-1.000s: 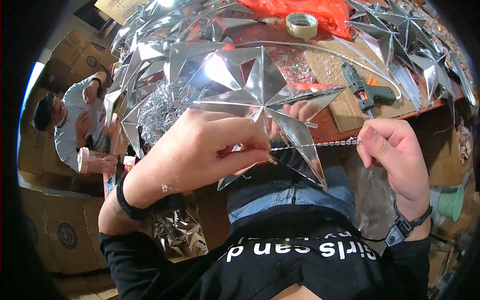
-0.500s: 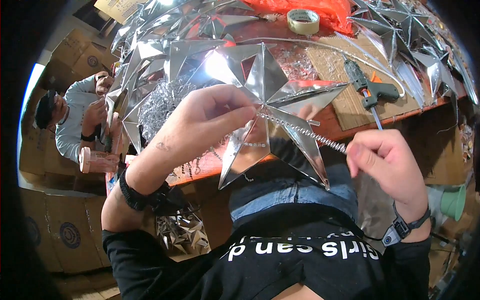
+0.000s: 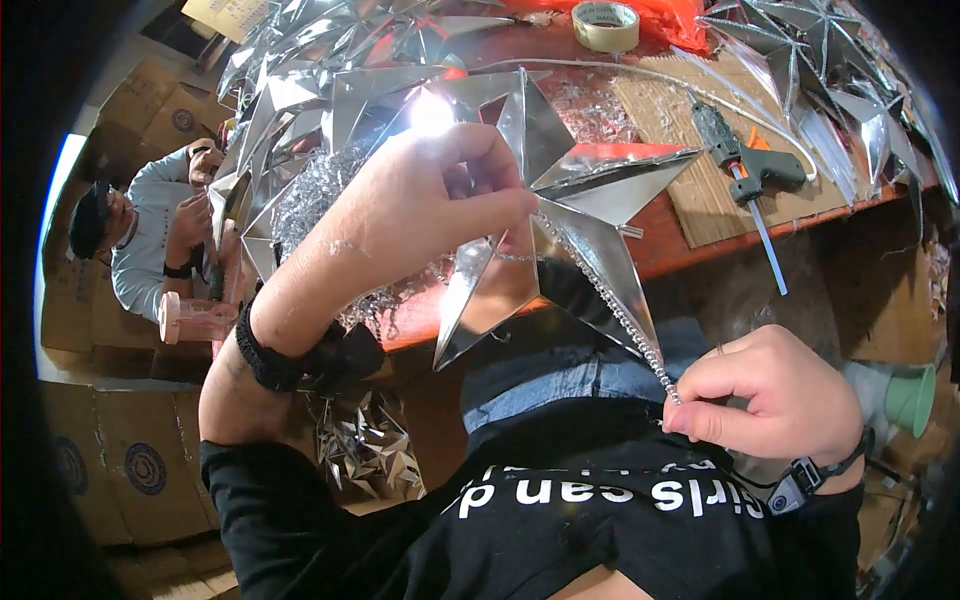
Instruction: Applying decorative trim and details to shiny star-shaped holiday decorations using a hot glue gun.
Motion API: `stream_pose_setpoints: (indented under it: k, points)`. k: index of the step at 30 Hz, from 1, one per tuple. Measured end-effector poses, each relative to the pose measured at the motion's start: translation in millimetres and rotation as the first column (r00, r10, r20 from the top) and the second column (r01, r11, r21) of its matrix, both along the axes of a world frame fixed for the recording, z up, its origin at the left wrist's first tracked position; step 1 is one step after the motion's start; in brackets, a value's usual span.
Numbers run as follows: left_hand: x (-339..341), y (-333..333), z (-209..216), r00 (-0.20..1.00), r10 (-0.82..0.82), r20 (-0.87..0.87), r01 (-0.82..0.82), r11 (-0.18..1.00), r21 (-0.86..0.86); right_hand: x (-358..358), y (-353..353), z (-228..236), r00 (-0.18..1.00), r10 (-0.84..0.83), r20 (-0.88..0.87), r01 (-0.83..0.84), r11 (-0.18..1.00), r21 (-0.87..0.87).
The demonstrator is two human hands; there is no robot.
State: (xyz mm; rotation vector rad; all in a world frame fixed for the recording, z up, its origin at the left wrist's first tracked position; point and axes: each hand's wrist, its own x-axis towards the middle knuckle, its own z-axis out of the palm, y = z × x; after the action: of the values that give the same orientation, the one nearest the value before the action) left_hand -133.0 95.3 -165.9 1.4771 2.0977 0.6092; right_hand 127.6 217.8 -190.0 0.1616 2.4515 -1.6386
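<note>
A shiny silver folded star (image 3: pixel 610 250) stands tilted at the front edge of the table. My left hand (image 3: pixel 430 195) is closed at the star's centre, pinching one end of a silver bead-like trim strand (image 3: pixel 608 298). That strand runs taut along the ridge of the lower right point. Beyond the point's tip, my right hand (image 3: pixel 765 395) pinches the other end between thumb and bent fingers. Behind my left wrist lies a tangled heap of silver trim (image 3: pixel 310 205), partly hidden by the forearm.
A glue gun (image 3: pixel 745 165) rests on a cardboard sheet (image 3: pixel 655 120) at the right. Finished-looking silver stars (image 3: pixel 825 45) pile up at the back, near a tape roll (image 3: pixel 605 27). A co-worker (image 3: pixel 150 235) sits at the left. A box of silver pieces (image 3: pixel 368 445) stands below the table.
My right hand has moved down toward me, drawing the strand from above the star's point to lie along its ridge. My left hand stays near the centre.
</note>
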Motion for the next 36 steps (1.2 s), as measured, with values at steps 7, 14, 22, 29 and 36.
stream_pose_setpoints:
  k: [7, 14, 22, 29, 36]
  points:
    - [-4.7, 2.8, 2.4, 0.969, 0.07, 0.237, -0.06, 0.997, -0.048, 10.1, 0.8, -17.0, 0.999, -0.027, -0.034, 0.025, 0.999, -0.041]
    - [-8.3, 5.6, -1.5, 0.994, -0.051, 0.102, 0.056, 0.997, -0.045, 13.8, 0.7, -26.2, 0.998, -0.056, 0.024, 0.058, 0.994, -0.095]
    - [-12.1, 5.0, -6.9, 0.988, -0.028, 0.151, 0.034, 0.999, -0.04, 13.3, -3.0, -39.7, 0.996, -0.073, 0.041, 0.079, 0.984, -0.163]
    - [-14.1, 7.3, -5.5, 0.977, -0.048, 0.208, 0.057, 0.998, -0.037, 11.6, -3.8, -43.9, 0.996, -0.077, 0.051, 0.085, 0.98, -0.177]
    - [-14.8, 7.9, -7.2, 0.98, -0.041, 0.196, 0.052, 0.997, -0.051, 10.7, -3.4, -46.4, 0.99, -0.092, 0.111, 0.109, 0.98, -0.166]
